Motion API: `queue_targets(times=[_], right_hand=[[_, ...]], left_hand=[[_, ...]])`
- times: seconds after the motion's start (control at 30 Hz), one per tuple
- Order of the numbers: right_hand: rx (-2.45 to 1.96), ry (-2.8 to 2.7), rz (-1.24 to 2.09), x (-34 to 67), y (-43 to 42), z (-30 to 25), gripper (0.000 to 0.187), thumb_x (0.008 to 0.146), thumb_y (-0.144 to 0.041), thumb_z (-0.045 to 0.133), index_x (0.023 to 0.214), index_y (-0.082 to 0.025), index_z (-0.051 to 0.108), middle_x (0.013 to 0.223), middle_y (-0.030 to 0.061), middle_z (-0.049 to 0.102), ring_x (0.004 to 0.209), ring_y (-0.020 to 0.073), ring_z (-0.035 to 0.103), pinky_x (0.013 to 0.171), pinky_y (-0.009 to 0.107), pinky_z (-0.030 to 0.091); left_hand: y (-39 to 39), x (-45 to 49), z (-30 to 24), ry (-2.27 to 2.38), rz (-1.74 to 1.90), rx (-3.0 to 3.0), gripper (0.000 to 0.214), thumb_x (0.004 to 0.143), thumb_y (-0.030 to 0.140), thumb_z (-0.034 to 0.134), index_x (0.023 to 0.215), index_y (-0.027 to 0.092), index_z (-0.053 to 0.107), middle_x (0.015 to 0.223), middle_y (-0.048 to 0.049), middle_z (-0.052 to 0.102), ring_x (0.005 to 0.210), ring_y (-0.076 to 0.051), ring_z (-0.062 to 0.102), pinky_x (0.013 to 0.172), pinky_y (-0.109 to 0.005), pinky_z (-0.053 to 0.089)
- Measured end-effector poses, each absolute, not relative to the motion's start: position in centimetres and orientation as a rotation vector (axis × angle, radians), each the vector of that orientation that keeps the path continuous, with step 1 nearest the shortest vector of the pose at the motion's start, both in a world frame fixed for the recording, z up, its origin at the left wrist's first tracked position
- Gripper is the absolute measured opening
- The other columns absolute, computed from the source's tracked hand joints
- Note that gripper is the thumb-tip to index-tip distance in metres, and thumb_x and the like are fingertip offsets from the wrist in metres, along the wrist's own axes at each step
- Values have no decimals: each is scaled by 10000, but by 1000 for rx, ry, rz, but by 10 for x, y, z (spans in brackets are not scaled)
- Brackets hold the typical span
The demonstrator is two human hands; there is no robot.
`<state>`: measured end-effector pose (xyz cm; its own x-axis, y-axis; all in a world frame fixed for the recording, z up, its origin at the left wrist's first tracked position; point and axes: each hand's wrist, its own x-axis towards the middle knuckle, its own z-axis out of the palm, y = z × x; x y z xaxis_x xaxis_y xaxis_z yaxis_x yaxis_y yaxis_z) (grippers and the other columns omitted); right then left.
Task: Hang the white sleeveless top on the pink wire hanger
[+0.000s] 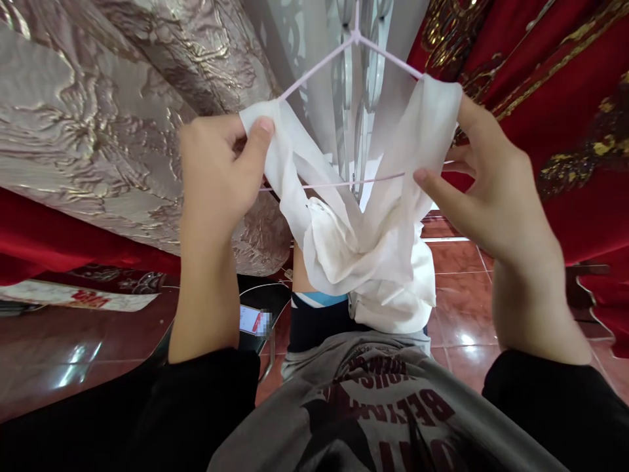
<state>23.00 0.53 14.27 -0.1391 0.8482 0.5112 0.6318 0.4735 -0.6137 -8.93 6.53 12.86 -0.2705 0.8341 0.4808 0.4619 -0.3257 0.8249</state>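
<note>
A thin white garment (363, 262) hangs from a pale pink clothes hanger (319, 67), its lower part bunched above my lap. My left hand (221, 170) pinches the garment's left shoulder between thumb and fingers, close to the hanger's left end. On the other side, my right hand (496, 177) is at the garment's right shoulder. Its fingers go behind the cloth and are partly hidden, while the thumb lies at the front edge near the hanger's lower bar. The garment's neckline sags open between the two shoulders.
Shiny pinkish fabric (122, 118) with raised patterns hangs at the left. Red cloth with gold decoration (580, 157) hangs at the right. Straight ahead are grey-white metal bars (361, 118). A phone (253, 321) lies on a dark seat (263, 295) above the red tiled floor (457, 301).
</note>
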Motion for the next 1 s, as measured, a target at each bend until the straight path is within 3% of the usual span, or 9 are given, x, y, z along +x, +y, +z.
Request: queue_targets(times=[0.17, 0.27, 0.4, 0.47, 0.53, 0.63, 0.8, 0.9, 1.0], right_hand=[[-1096, -1607, 68, 219, -2, 120, 213, 1011, -336, 622, 1167, -292, 759, 1154, 47, 744, 972, 187, 691, 931, 415, 592], [-921, -1835, 161, 211, 24, 101, 248, 1028, -336, 577, 1217, -307, 735, 1207, 36, 756, 1082, 205, 710, 990, 422, 580], [-949, -2043, 120, 201, 57, 62, 343, 1029, -373, 541, 1334, -312, 687, 1219, 51, 762, 1145, 268, 681, 1097, 523, 490], [-1003, -1986, 60, 197, 61, 44, 306, 1049, -371, 500, 1254, -300, 716, 1116, 50, 770, 1051, 261, 673, 1058, 519, 467], [-1011, -1912, -4, 193, 58, 31, 280, 1055, -345, 485, 1165, -289, 737, 1076, 46, 768, 1008, 251, 663, 1022, 496, 448], [-957, -1852, -38, 187, 49, 23, 260, 1048, -287, 492, 1126, -296, 740, 1056, 28, 768, 975, 234, 658, 995, 465, 432], [-971, -1810, -95, 178, 49, 22, 259, 1060, -282, 491, 1074, -272, 749, 1000, 17, 762, 928, 203, 648, 969, 431, 430], [-970, -1798, -131, 178, 52, 21, 243, 1071, -342, 523, 1040, -250, 746, 965, 16, 760, 895, 186, 641, 942, 414, 431], [-1003, -1781, -122, 177, 53, 21, 267, 1063, -434, 572, 987, -239, 737, 916, 17, 750, 883, 187, 638, 943, 418, 436]], left_hand=[[72, -82, 124, 1692, 1456, 2036, 656, 994, 529, 714, 586, 205, 316, 643, 27, 265, 676, -129, 319, 915, -315, 442], [82, -81, 122, 1734, 1339, 2045, 655, 987, 574, 711, 594, 193, 353, 623, 34, 314, 713, -133, 388, 990, -324, 423], [81, -84, 123, 1703, 1224, 1991, 506, 1006, 431, 743, 650, 159, 509, 644, 17, 448, 892, -204, 576, 1142, -432, 392], [70, -82, 121, 1595, 1387, 1909, 296, 965, 355, 803, 847, 124, 659, 804, -28, 595, 1031, -246, 617, 1174, -442, 396], [53, -72, 111, 1432, 1637, 1827, 332, 931, 330, 838, 1145, 132, 680, 1174, -105, 667, 1245, -275, 582, 1142, -395, 447], [25, -43, 77, 1221, 2043, 1644, 432, 991, 378, 759, 1352, 228, 575, 1568, -111, 482, 1400, -270, 513, 1056, -364, 517], [9, -3, -1, 1459, 2408, 1257, 532, 932, 583, 739, 1306, 282, 510, 1382, -90, 537, 1285, -285, 600, 1064, -465, 525], [16, 0, -20, 1469, 2135, 1333, 629, 898, 640, 737, 1304, 220, 504, 1325, -129, 606, 1253, -279, 640, 1094, -448, 535], [23, -3, -13, 1372, 1945, 1365, 481, 919, 558, 753, 1181, 175, 626, 1152, -106, 719, 1103, -258, 713, 1027, -411, 570]])
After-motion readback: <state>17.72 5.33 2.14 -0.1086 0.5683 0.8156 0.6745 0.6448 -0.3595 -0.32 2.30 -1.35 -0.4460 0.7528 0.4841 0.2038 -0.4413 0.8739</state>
